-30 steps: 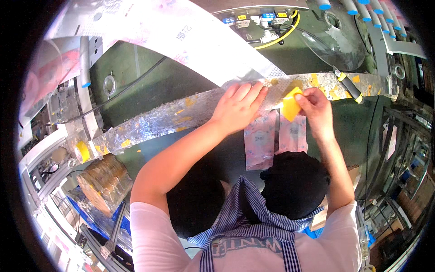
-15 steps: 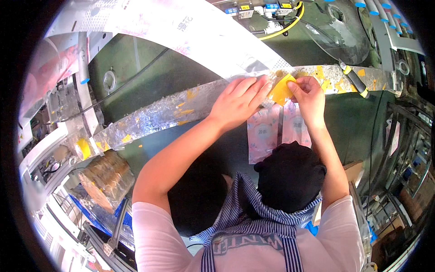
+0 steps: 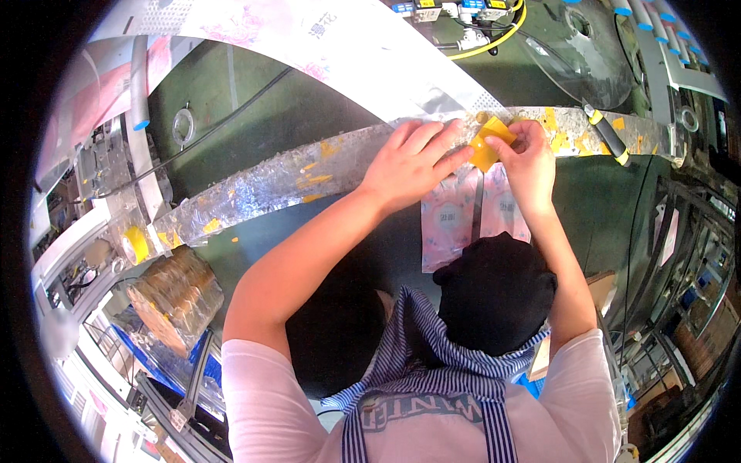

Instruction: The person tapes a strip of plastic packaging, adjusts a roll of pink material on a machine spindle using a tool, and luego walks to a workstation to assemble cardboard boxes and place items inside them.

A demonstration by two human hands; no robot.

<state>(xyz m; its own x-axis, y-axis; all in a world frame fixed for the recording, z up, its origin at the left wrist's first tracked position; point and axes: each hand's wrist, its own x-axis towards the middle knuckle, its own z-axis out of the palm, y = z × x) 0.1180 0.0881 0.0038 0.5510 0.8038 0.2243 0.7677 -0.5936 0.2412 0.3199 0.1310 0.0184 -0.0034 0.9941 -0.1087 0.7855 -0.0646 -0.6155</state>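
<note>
My left hand (image 3: 413,163) lies flat, fingers stretched, over the end of a white printed plastic film (image 3: 340,58) where it meets a long worn metal bar (image 3: 270,179). A short piece of yellow adhesive tape (image 3: 485,157) stands tilted at the bar, beside my left fingertips. Its right side is pinched between the thumb and fingers of my right hand (image 3: 531,163). Directly below the hands, two pink printed film strips (image 3: 448,220) hang from the bar's near side. How the tape touches the film underneath is partly hidden by my fingers.
A utility knife (image 3: 607,136) with a black and yellow handle lies on the bar at right, among yellow tape scraps. A yellow tape roll (image 3: 135,244) sits at the bar's left end. Film-wrapped rolls (image 3: 176,297) stand lower left. Blue-and-white valves with yellow tubing (image 3: 494,46) are at the top.
My right thumb has slid further over the yellow tape, which has turned slightly. The left fingers have spread a little, and the whole view has shifted slightly.
</note>
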